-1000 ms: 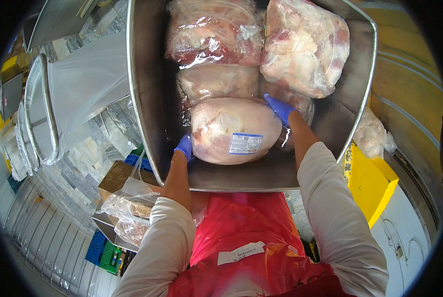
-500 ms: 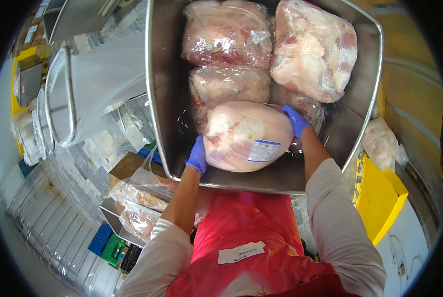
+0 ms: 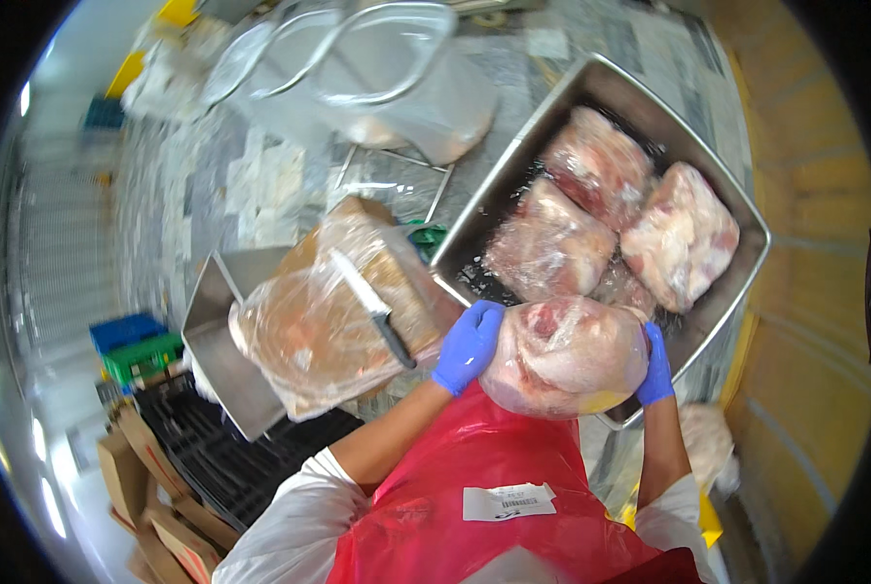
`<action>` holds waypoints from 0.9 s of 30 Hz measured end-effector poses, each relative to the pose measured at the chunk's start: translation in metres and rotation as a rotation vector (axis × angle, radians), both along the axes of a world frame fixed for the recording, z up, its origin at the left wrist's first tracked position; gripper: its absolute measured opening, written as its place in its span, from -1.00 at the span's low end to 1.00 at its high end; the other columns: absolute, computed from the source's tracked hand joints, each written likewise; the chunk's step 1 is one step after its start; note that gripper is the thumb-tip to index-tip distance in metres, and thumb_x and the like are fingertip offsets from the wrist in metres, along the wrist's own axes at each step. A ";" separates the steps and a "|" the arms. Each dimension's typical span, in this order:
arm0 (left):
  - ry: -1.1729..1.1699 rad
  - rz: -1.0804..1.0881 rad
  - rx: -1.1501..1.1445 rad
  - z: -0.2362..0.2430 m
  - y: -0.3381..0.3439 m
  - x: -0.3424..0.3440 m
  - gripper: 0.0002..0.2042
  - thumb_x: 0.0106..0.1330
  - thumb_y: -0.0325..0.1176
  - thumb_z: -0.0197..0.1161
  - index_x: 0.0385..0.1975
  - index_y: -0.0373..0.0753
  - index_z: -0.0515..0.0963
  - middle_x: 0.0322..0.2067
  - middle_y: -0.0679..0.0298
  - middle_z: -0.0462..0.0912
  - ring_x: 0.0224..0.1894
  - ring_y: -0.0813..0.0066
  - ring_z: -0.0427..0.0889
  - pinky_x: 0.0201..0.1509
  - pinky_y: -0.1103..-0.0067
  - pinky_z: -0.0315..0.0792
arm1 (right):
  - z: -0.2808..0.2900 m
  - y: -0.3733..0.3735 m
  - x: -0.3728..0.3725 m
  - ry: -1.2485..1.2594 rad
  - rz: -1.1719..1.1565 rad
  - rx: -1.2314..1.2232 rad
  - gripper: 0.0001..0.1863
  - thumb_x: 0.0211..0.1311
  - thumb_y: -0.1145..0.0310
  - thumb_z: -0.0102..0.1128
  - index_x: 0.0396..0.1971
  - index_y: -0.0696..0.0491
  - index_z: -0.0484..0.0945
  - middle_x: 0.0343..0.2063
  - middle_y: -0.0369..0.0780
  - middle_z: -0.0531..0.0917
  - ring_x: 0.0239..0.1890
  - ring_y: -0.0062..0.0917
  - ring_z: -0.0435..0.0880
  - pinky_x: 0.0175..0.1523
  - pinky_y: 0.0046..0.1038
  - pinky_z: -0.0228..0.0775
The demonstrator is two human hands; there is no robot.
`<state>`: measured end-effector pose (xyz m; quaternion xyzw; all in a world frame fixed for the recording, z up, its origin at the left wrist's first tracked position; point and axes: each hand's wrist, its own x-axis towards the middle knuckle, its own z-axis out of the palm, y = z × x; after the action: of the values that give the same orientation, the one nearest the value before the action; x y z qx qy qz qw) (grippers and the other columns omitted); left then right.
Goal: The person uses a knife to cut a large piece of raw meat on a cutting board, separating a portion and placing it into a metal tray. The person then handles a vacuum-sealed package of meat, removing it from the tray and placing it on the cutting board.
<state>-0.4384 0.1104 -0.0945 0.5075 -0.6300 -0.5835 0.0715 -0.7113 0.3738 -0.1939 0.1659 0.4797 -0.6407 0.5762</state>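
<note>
My left hand [image 3: 469, 347], in a blue glove, and my right hand [image 3: 655, 365], gloved alike, grip opposite sides of a large pale pink piece of meat [image 3: 562, 360], raised over the near rim of a steel tub [image 3: 762, 230]. Inside the tub lie several plastic-covered meat pieces [image 3: 679, 234] in a little liquid. Left of my hands, a black-handled knife [image 3: 392, 341] lies on clear plastic over a cardboard box [image 3: 385, 238] and pale wrapped contents, resting in or on a second steel container [image 3: 209, 341]. A red apron covers my front.
Clear bags [image 3: 406, 92] hang on metal hoop stands at the back. At left are blue [image 3: 124, 331] and green [image 3: 134, 358] crates, a black pallet [image 3: 212, 428] and cardboard pieces [image 3: 148, 467]. A yellow wall [image 3: 791, 311] runs along the right.
The big meat piece has been lifted up and toward me from inside the tub, and its label is out of sight. The view has turned left, bringing the knife and box into sight.
</note>
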 end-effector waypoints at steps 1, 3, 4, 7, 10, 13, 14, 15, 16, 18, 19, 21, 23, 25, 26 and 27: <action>0.004 0.040 0.002 0.017 -0.001 0.011 -0.67 0.55 -0.16 0.05 -0.03 -0.29 0.61 -0.16 -0.03 0.71 -0.03 0.11 0.70 0.13 0.36 0.49 | 0.028 -0.010 0.011 0.028 0.042 -0.016 -0.34 0.46 -0.15 0.03 0.34 0.00 0.47 0.28 -0.19 0.57 0.29 -0.32 0.55 0.42 -0.25 0.35; 0.058 0.131 -0.001 0.038 -0.004 0.038 -0.66 0.54 -0.16 0.10 -0.05 -0.34 0.63 -0.20 0.04 0.74 -0.10 0.21 0.71 0.09 0.39 0.50 | 0.076 -0.035 0.032 0.079 0.126 -0.048 -0.31 0.42 -0.16 0.07 0.36 -0.01 0.46 0.29 -0.19 0.57 0.30 -0.32 0.55 0.41 -0.26 0.36; 0.074 0.204 0.055 0.048 -0.004 0.054 -0.66 0.55 -0.19 0.07 -0.03 -0.35 0.63 -0.17 0.07 0.73 -0.07 0.28 0.69 0.11 0.41 0.50 | 0.085 -0.044 0.044 0.085 0.124 -0.010 -0.39 0.43 -0.11 0.09 0.29 -0.02 0.49 0.22 -0.22 0.59 0.25 -0.35 0.56 0.38 -0.28 0.38; 0.128 0.381 0.123 0.088 -0.013 0.114 -0.70 0.52 -0.30 0.08 0.01 -0.35 0.65 -0.07 0.07 0.73 0.00 0.33 0.68 0.14 0.42 0.51 | 0.101 -0.078 0.086 0.166 0.159 0.014 -0.60 0.47 0.07 0.14 0.14 -0.02 0.54 0.05 -0.28 0.62 0.14 -0.45 0.58 0.29 -0.32 0.42; -0.008 0.218 -0.262 0.092 -0.017 0.194 -0.72 0.44 -0.33 0.15 0.01 -0.31 0.66 -0.04 0.01 0.72 0.02 0.19 0.70 0.14 0.39 0.53 | 0.112 -0.119 0.137 0.499 0.277 -0.068 -0.65 0.49 0.13 0.14 0.11 -0.01 0.52 0.03 -0.28 0.60 0.11 -0.49 0.57 0.27 -0.34 0.43; -0.137 0.160 -0.520 0.109 -0.028 0.275 -0.72 0.41 -0.35 0.18 0.01 -0.30 0.66 -0.04 0.01 0.73 0.01 0.17 0.71 0.12 0.38 0.55 | 0.164 -0.186 0.210 0.618 0.374 -0.169 -0.63 0.48 0.16 0.16 0.14 0.03 0.50 0.05 -0.25 0.58 0.12 -0.51 0.53 0.30 -0.38 0.38; -0.142 0.174 -0.538 0.113 -0.034 0.301 -0.73 0.42 -0.36 0.18 0.01 -0.30 0.66 -0.05 0.02 0.73 0.00 0.18 0.72 0.12 0.38 0.56 | 0.168 -0.205 0.232 0.663 0.408 -0.205 -0.62 0.48 0.14 0.17 0.14 0.04 0.51 0.06 -0.26 0.57 0.12 -0.52 0.53 0.31 -0.39 0.35; 0.083 0.390 -0.336 0.093 -0.039 0.332 -0.72 0.43 -0.32 0.19 0.03 -0.30 0.65 -0.05 0.06 0.73 -0.01 0.23 0.72 0.14 0.39 0.56 | 0.169 -0.227 0.258 0.746 0.417 -0.250 -0.59 0.48 0.15 0.18 0.15 0.07 0.49 0.06 -0.24 0.57 0.12 -0.50 0.53 0.31 -0.39 0.36; 0.319 0.627 -0.161 0.073 -0.045 0.362 -0.70 0.45 -0.27 0.20 0.04 -0.31 0.64 -0.06 0.09 0.74 -0.03 0.28 0.72 0.15 0.39 0.57 | 0.163 -0.248 0.280 0.830 0.425 -0.295 -0.57 0.47 0.15 0.19 0.17 0.10 0.47 0.06 -0.22 0.56 0.12 -0.48 0.53 0.30 -0.39 0.36; 0.796 1.004 0.152 0.063 -0.070 0.396 -0.67 0.48 -0.21 0.20 0.07 -0.30 0.63 -0.06 0.13 0.74 -0.04 0.33 0.72 0.16 0.41 0.57 | 0.144 -0.286 0.311 0.919 0.391 -0.352 -0.51 0.38 0.23 0.33 0.16 0.15 0.43 0.08 -0.17 0.52 0.11 -0.48 0.49 0.27 -0.40 0.36; 0.856 1.004 0.220 0.057 -0.084 0.414 -0.66 0.50 -0.20 0.19 0.10 -0.30 0.61 -0.05 0.16 0.73 -0.02 0.35 0.70 0.17 0.42 0.56 | 0.145 -0.301 0.331 0.906 0.378 -0.360 -0.49 0.36 0.23 0.35 0.17 0.16 0.42 0.08 -0.16 0.52 0.12 -0.47 0.48 0.28 -0.40 0.35; 0.971 1.004 0.365 0.041 -0.110 0.451 -0.63 0.53 -0.18 0.17 0.16 -0.29 0.58 -0.04 0.21 0.71 0.01 0.39 0.67 0.20 0.46 0.55 | 0.127 -0.329 0.364 0.989 0.381 -0.368 -0.43 0.32 0.25 0.40 0.20 0.19 0.39 0.10 -0.13 0.52 0.14 -0.43 0.48 0.30 -0.38 0.35; 0.875 1.058 0.239 0.008 -0.127 0.481 -0.60 0.52 -0.18 0.19 0.22 -0.29 0.54 0.00 0.19 0.70 0.06 0.40 0.64 0.22 0.48 0.52 | 0.113 -0.342 0.397 1.012 0.465 -0.334 -0.20 0.20 0.21 0.52 0.32 0.20 0.30 0.19 -0.04 0.47 0.22 -0.31 0.46 0.36 -0.29 0.32; 0.832 1.048 0.119 -0.035 -0.139 0.519 -0.57 0.51 -0.19 0.21 0.25 -0.32 0.54 0.08 0.14 0.68 0.15 0.45 0.59 0.26 0.50 0.48 | 0.103 -0.348 0.422 1.276 0.595 -0.357 -0.07 0.12 0.17 0.58 0.38 0.22 0.24 0.23 0.01 0.42 0.27 -0.24 0.44 0.40 -0.24 0.29; 0.669 1.005 -0.020 -0.042 -0.138 0.527 -0.58 0.51 -0.19 0.22 0.21 -0.35 0.56 0.08 0.14 0.68 0.14 0.45 0.60 0.25 0.49 0.48 | 0.109 -0.348 0.435 1.411 0.658 -0.355 0.00 0.08 0.15 0.61 0.40 0.23 0.21 0.25 0.04 0.40 0.29 -0.20 0.42 0.42 -0.22 0.27; 0.505 0.954 -0.156 -0.048 -0.137 0.533 -0.59 0.51 -0.19 0.22 0.17 -0.37 0.59 0.09 0.14 0.69 0.12 0.44 0.61 0.24 0.49 0.48 | 0.116 -0.344 0.445 1.513 0.771 -0.269 0.11 -0.01 0.08 0.66 0.43 0.25 0.18 0.29 0.08 0.35 0.33 -0.12 0.38 0.45 -0.17 0.22</action>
<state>0.0948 -0.0270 -0.1428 0.5743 -0.3346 -0.5415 0.5148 -0.2660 0.0302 -0.0777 -0.5500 0.6778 -0.3898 0.2936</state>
